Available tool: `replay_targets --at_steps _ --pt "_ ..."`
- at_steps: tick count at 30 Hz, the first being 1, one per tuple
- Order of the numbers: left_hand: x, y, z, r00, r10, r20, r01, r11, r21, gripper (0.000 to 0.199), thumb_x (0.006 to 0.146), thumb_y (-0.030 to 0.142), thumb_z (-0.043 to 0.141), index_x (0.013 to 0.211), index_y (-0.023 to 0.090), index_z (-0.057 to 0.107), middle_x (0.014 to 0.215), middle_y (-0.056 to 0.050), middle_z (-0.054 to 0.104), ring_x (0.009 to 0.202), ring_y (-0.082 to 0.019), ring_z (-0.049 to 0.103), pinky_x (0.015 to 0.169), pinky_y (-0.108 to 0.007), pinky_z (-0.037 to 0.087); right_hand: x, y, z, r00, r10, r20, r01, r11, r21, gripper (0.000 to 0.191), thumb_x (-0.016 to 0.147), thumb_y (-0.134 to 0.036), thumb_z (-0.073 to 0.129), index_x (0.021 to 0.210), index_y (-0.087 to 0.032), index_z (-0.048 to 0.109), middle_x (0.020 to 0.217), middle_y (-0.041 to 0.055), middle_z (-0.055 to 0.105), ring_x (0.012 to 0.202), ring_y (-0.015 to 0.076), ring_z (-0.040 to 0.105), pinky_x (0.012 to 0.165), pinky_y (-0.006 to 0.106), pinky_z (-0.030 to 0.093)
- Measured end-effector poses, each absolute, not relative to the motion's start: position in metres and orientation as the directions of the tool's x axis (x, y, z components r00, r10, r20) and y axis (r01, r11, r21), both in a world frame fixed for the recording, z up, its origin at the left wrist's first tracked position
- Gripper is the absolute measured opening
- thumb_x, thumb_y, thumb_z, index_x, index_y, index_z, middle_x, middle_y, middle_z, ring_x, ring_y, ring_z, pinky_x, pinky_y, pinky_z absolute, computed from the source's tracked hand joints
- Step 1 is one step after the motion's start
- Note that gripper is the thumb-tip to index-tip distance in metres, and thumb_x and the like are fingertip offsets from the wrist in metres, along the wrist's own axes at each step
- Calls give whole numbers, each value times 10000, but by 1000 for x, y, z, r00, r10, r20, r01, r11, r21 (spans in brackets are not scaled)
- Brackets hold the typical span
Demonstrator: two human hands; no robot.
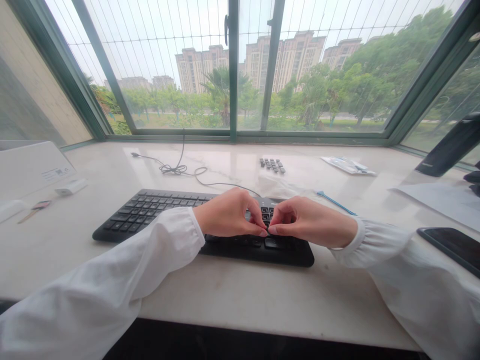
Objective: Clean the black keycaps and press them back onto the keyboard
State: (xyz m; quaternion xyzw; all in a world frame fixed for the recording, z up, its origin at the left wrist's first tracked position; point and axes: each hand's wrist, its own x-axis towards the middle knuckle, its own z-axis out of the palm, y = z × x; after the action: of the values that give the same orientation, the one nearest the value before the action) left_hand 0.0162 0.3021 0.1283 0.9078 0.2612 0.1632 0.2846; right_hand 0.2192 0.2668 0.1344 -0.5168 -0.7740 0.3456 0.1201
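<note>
A black computer keyboard (142,216) lies on the white stone counter (240,295), with several keycaps gone from its right end. My left hand (228,214) and my right hand (309,220) reach over the keyboard from either side. Their fingertips pinch together just above the keys. Anything between those fingertips is hidden. Several loose black keycaps (272,165) stand in a small group behind the keyboard. A thin blue plastic tool (335,202) lies close to my right hand.
A black cable (174,170) lies coiled behind the keyboard. A key (37,207), small white box (71,187) and white carton (33,170) sit left; a packet (348,165), paper sheet (438,202), black phone (453,247) and dark stand (450,147) sit right. A window (232,65) backs the counter.
</note>
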Motion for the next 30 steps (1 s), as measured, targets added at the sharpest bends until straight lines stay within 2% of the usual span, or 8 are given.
replay_targets --at_steps 12,17,20,25,30 --pt "17 298 131 785 608 121 452 -695 559 157 712 317 715 761 179 772 648 7 656 564 -83 503 553 -205 358 218 266 133 -418 895 -154 737 235 -633 178 727 -308 641 753 -136 675 644 9 624 602 119 513 531 234 371" --pt "16 304 128 735 679 5 511 -557 655 268 725 425 694 799 182 779 641 5 678 589 -95 517 542 -209 350 224 272 127 -443 883 -153 706 239 -666 235 731 -358 649 793 -142 717 673 18 652 621 128 528 545 240 373" --pt "18 306 129 703 710 -46 549 -500 669 313 697 473 707 810 189 777 668 6 690 617 -105 540 552 -213 356 226 274 126 -462 873 -155 693 246 -678 265 731 -389 653 814 -152 737 709 29 678 660 143 550 568 247 386" --pt "21 306 129 674 731 -102 599 -460 655 321 658 470 730 817 194 771 722 -2 710 714 -144 604 593 -223 385 224 273 127 -446 878 -174 706 226 -671 276 728 -388 654 836 -149 742 750 46 700 693 159 574 592 254 403" --pt "26 307 132 655 742 -143 652 -459 603 305 649 464 726 795 201 772 708 1 713 710 -151 617 607 -226 394 220 272 131 -410 889 -206 759 207 -617 274 722 -381 645 817 -141 735 724 46 689 664 153 554 571 257 388"
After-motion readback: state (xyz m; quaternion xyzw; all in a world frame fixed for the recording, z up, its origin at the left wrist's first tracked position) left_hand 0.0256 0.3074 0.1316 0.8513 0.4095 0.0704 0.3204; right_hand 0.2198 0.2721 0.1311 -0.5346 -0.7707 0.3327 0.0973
